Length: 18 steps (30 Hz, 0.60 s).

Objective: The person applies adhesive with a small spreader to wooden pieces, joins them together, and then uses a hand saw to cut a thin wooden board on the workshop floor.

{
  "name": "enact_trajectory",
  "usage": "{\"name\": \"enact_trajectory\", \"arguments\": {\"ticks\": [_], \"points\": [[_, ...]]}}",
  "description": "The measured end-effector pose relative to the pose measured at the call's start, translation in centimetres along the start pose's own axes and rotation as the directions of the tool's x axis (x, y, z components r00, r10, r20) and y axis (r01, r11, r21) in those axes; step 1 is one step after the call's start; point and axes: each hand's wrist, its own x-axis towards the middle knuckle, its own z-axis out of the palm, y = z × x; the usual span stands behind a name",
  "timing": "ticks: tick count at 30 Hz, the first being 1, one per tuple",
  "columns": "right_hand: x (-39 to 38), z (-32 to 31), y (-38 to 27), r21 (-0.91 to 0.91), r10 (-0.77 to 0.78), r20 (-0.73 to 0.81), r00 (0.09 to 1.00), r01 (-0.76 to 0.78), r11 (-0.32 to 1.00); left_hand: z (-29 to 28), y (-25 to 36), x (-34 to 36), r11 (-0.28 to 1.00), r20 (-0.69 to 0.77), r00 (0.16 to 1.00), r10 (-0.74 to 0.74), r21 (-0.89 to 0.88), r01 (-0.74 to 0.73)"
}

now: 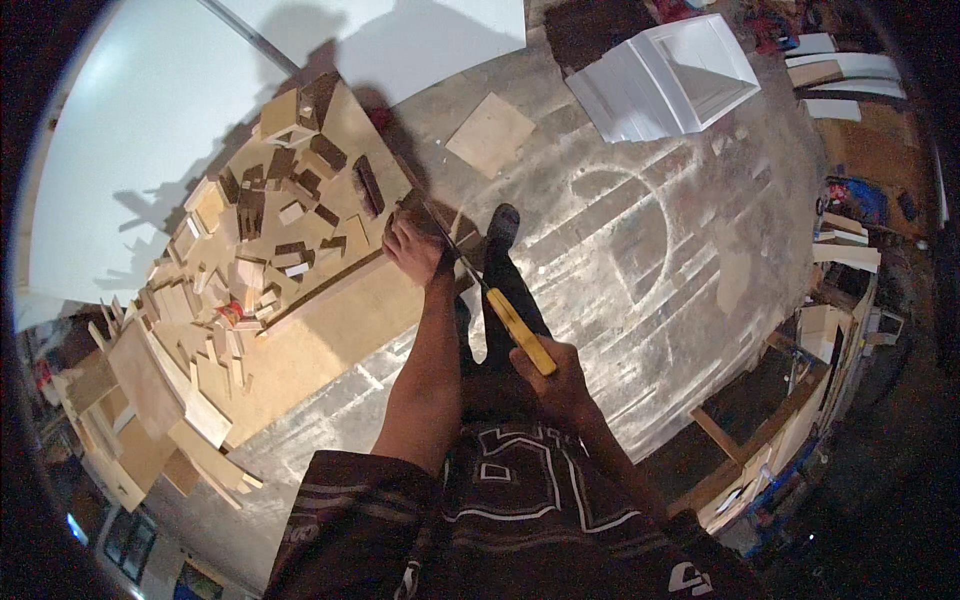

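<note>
- The hand saw with a yellow handle and thin dark blade (480,285) runs on a diagonal, its handle low and to the right near the person's body, its blade pointing up and to the left toward the edge of the flat tan plywood board (330,340).
- The right hand (562,378) is closed around the yellow handle.
- The left hand (412,250) presses down on the board's edge just beside the blade, fingers curled over a small dark wood piece (410,205); the blade tip meets the wood there.
- The board carries a heap of small light and dark wooden offcuts (250,250), stacked and scattered across its left part.
- Under the board lies a dusty grey concrete floor (640,260) with pale scuffs.
- A large white sheet (130,150) lies to the upper left.
- A small square of thin plywood (490,133) lies on the floor above the saw.
- A white panelled cabinet piece (665,75) sits at the top right, with wooden frames and planks (790,420) along the right edge.
</note>
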Motion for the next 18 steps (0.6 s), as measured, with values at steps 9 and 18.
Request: {"name": "enact_trajectory", "arguments": {"ticks": [9,18], "points": [[0.6,-0.3,-0.7,-0.003,-0.013,0.001,1.0,0.013,1.0,0.3,-0.7,0.1,1.0,-0.029,1.0,-0.012,0.015,0.012],[0.8,0.1,0.6,-0.046,0.026,0.025,0.999,-0.025,0.999,-1.1,0.3,0.1,0.998,0.06,0.998,-0.037,-0.05,0.04]]}}
